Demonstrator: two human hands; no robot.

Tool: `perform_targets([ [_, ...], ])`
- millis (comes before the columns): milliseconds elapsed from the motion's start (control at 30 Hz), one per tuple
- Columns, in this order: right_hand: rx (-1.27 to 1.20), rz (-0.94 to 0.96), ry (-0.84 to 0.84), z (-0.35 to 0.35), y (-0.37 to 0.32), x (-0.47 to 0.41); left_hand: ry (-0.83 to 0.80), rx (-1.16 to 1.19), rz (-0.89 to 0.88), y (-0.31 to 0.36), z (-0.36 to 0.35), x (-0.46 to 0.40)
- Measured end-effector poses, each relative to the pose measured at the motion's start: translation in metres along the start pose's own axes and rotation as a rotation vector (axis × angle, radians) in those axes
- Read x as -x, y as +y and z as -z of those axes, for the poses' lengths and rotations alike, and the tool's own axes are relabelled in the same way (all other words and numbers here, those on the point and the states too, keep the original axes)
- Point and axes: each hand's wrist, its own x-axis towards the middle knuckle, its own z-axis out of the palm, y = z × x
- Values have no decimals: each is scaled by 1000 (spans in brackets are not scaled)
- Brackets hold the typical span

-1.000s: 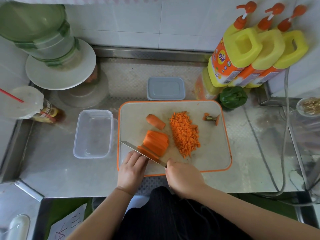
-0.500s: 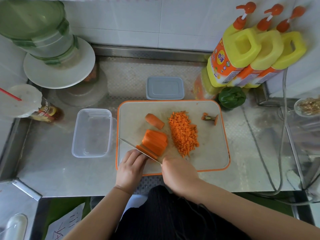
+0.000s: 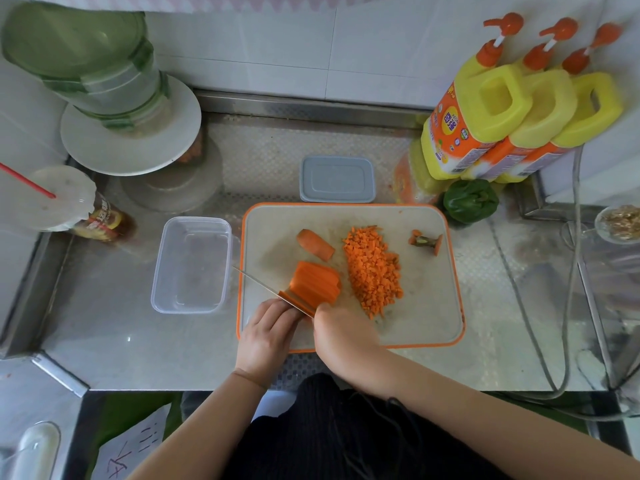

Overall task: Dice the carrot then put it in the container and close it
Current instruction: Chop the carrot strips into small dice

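Our right hand [image 3: 341, 336] has its grip round the knife [image 3: 273, 289], blade slanting through the near end of the carrot slices [image 3: 317, 282]. Our left hand [image 3: 268, 336] pins that end with curled fingers. On the cutting board [image 3: 426, 306], diced carrot [image 3: 374, 268] is heaped just beside. The open container [image 3: 192, 265] waits off the board's left edge, its lid [image 3: 337, 179] toward the table's back edge.

A block of carrot slabs [image 3: 317, 284] stands on the orange-rimmed board [image 3: 429, 306], its near end under the knife [image 3: 266, 287]. Just right of it lies a heap of dice [image 3: 374, 268]; behind it, one uncut chunk [image 3: 315, 244]. The clear container [image 3: 192, 265] sits open just left of the board, its grey lid [image 3: 337, 179] flat behind the board.
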Motion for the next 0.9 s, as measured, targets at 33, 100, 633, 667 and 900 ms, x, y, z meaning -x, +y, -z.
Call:
perform_targets([
  [33,-12,4,2,-1,0,-1,-8,-2,-2,-1,1,-1],
  [100,-42,6,8,-1,4,1,-23,0,-15,-1,1,-2],
  [633,-145,-134,-136,-15,23,20,-21,3,-59,-1,0,-4],
  [667,-149,-128,-138,-16,23,19,-24,-2,-59,-1,0,-4],
  [900,-174,-115,-149,-15,26,15,-35,-18,-68,-3,1,-4],
])
